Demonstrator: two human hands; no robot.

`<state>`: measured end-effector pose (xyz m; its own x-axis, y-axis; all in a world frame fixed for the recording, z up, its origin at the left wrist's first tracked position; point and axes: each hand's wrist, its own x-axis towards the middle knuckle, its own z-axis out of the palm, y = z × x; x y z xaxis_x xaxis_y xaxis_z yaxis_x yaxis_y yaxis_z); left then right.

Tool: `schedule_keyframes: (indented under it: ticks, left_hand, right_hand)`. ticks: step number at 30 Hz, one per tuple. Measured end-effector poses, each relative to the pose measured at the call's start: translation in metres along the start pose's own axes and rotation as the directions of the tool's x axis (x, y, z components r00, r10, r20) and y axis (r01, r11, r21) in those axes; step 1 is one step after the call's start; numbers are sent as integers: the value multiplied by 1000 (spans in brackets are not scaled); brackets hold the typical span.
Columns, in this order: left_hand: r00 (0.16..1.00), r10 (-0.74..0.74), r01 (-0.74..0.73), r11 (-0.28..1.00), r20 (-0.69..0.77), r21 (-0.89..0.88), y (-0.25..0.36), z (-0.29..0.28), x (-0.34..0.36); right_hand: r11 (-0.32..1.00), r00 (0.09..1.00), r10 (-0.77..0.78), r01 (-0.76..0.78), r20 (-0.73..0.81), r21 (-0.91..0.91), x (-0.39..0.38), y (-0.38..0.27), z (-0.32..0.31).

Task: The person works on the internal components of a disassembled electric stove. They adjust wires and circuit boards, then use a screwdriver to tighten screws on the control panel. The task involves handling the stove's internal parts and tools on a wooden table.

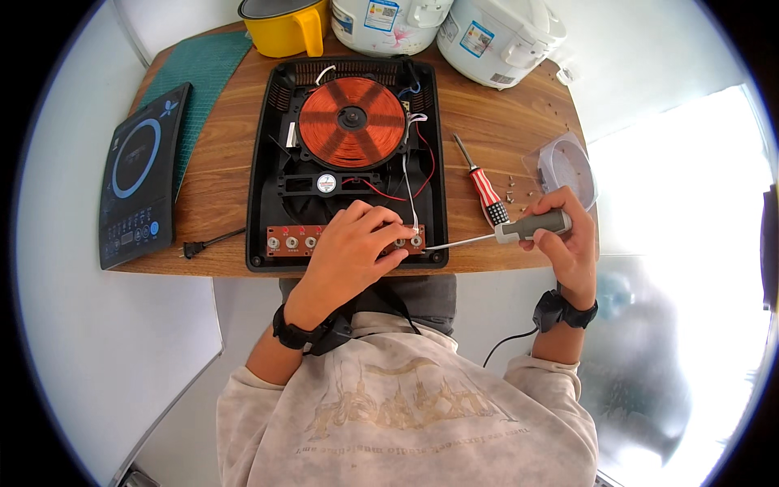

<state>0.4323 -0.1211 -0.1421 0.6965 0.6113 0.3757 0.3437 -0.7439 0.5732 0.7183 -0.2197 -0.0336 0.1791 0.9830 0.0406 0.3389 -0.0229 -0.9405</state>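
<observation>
An open black induction cooker base (434,203) shows a copper coil (333,130) and a fan with a round white label (325,183). Along its near edge lies a brown control board (290,242). My left hand (357,252) grips this board at its right part, fingers bent over it, index fingertip by a white wire connector. In my right hand (560,243) is a grey-handled screwdriver (532,225), its long shaft reaching left to the board's right end. A red-and-white striped screwdriver (485,189) lies right of the base, beside small screws (510,183).
A black glass cooker top (138,178) overlaps a green mat (203,69) at left, near a plug (195,247). A yellow pot (276,28) and two white appliances (495,45) line the back. A clear dish (568,166) sits at the wooden table's (219,154) right edge.
</observation>
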Motion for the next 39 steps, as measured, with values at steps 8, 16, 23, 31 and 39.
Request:
schedule_keyframes:
  ticks: [8,16,23,31,39]
  left_hand:
    - [1000,-1,1,1000,-7,2,1,-3,1]
    - [1000,4,-4,1000,-2,-9,3,-4,-1]
    - [1000,-4,4,1000,7,-15,6,-8,-8]
    - [1000,3,-3,1000,1,-8,2,-16,-19]
    - [1000,13,-13,1000,7,0,-4,-26,-29]
  right_hand:
    - [998,1000,17,-17,-6,-67,1,-4,0]
    - [943,990,-111,134,91,-305,0,-25,3]
    - [858,925,-254,350,284,-375,8,-47,10]
    - [802,856,-297,464,424,-375,20,-66,31]
    - [830,887,-270,412,375,-376,13,-64,39]
